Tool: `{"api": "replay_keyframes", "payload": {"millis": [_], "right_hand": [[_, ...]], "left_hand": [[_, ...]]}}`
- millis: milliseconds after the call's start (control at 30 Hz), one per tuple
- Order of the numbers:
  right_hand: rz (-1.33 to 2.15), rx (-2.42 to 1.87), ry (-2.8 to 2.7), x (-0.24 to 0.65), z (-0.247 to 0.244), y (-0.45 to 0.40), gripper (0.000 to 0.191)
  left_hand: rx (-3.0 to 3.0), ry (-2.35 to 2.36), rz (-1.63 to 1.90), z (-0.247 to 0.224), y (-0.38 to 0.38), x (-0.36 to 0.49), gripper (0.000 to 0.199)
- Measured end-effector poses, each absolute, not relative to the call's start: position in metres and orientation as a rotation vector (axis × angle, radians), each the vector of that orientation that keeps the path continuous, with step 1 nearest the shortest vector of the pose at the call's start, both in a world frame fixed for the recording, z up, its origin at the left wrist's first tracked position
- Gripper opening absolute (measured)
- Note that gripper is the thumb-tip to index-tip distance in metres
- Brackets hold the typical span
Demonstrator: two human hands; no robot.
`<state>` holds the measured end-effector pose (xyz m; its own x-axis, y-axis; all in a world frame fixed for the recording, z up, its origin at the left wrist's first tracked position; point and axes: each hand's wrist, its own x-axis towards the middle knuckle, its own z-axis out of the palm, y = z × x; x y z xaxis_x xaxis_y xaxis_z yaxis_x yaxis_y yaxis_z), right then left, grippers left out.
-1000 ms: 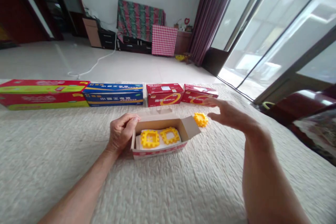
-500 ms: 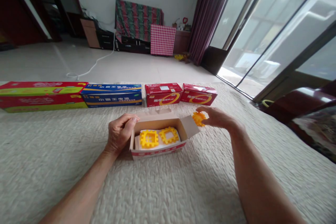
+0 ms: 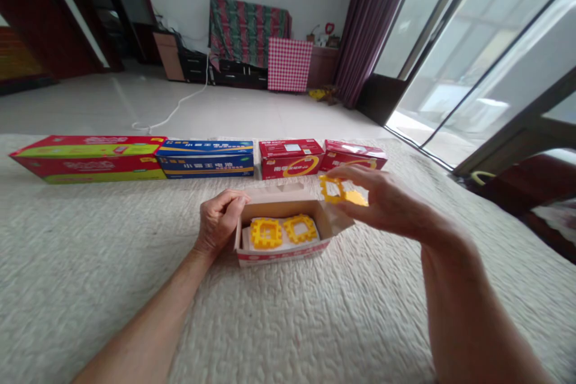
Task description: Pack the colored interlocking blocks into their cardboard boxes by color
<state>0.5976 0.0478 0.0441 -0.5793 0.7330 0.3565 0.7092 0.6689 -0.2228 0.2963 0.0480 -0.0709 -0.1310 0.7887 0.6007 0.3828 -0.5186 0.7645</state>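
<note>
An open cardboard box with red print stands on the quilted cover. Inside, on a pale layer, lie two yellow square building blocks with notched edges, one on the left and one on the right. My left hand is closed on the box's left rear corner. Over the box's right flap, my right hand pinches a yellow notched block with a square hole. More yellow shows between thumb and fingers; whether it is a second piece I cannot tell.
Behind the open box runs a row: a long red and green box, a blue box, a red box and another red box. Beyond the quilted cover is tiled floor with a white cable.
My right hand has lifted the yellow block and brought it toward the open box, above its right flap. My left hand keeps its hold on the box. The view has shifted slightly.
</note>
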Motion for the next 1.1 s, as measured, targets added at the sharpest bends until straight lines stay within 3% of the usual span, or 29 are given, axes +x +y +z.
{"api": "replay_keyframes", "payload": {"millis": [167,500,900,1100], "right_hand": [[0.293,-1.026,-2.671,0.557,0.04,0.026,0.041],[0.312,-1.154,-2.716,0.557,0.03,0.032,0.044],[0.255,-1.14,-2.627,0.565,0.039,0.034,0.031],[0.116,-1.466,-2.484,0.629,0.037,0.064,0.052]], "left_hand": [[1.811,1.312,1.684,-0.071,0.048,0.296,0.021],[1.805,1.358,1.657,-0.068,0.047,0.297,0.022],[1.802,1.342,1.66,-0.069,0.047,0.297,0.021],[1.812,1.325,1.659,-0.071,0.048,0.295,0.02]]}}
